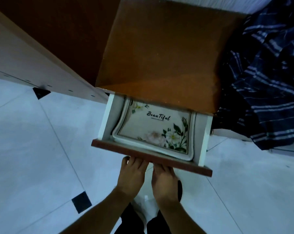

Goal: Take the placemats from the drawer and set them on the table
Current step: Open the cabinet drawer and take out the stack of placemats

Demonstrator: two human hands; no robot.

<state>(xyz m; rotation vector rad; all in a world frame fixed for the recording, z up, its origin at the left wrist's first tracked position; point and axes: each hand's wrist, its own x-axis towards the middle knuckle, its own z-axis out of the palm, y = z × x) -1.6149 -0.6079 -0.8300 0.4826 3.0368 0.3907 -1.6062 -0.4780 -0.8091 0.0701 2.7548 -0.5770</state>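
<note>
A drawer (pixel 151 156) with a dark wooden front stands pulled partly out from under a brown table top (pixel 159 56). Inside lies a stack of cream placemats (pixel 153 127) printed with flowers and the word "Beautiful"; their far part is hidden under the table top. My left hand (pixel 132 173) and my right hand (pixel 164 179) sit side by side under the drawer front's lower edge, fingertips hidden beneath it, gripping the front.
A dark blue striped cloth (pixel 269 78) hangs at the right of the table. A pale cabinet side (pixel 24 61) runs along the left. White floor tiles (pixel 33 157) with small black insets lie below.
</note>
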